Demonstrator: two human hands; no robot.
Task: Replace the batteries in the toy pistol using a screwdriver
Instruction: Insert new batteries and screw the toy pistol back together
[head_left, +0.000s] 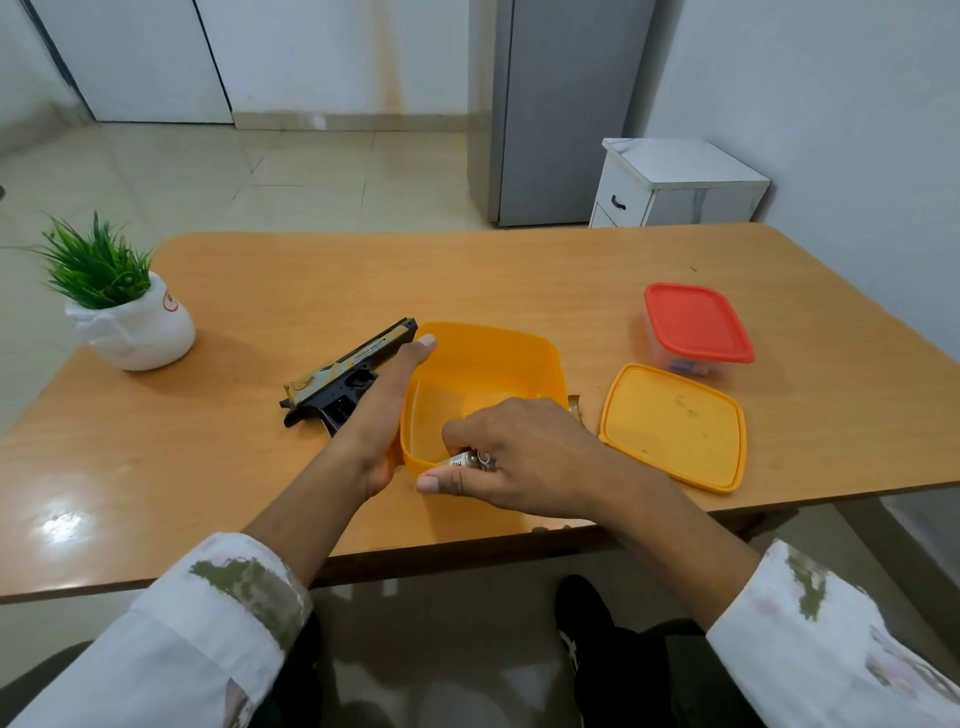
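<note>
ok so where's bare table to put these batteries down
Bare wood: the whole far strip of the table behind the toy pistol and orange box; also the near-left corner, between the plant pot and the left forearm. Crowded: the right side, where orange lid and red-lidded box sit close.

Pale tiled floor (260, 171), white walls (831, 78), a grey refrigerator (561, 114) beside a small white cabinet (675, 182), beyond the wooden table (467, 270).

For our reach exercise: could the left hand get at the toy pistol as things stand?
Probably yes: the left hand rests against the orange container, and the toy pistol lies just beside it, nothing between.
</note>
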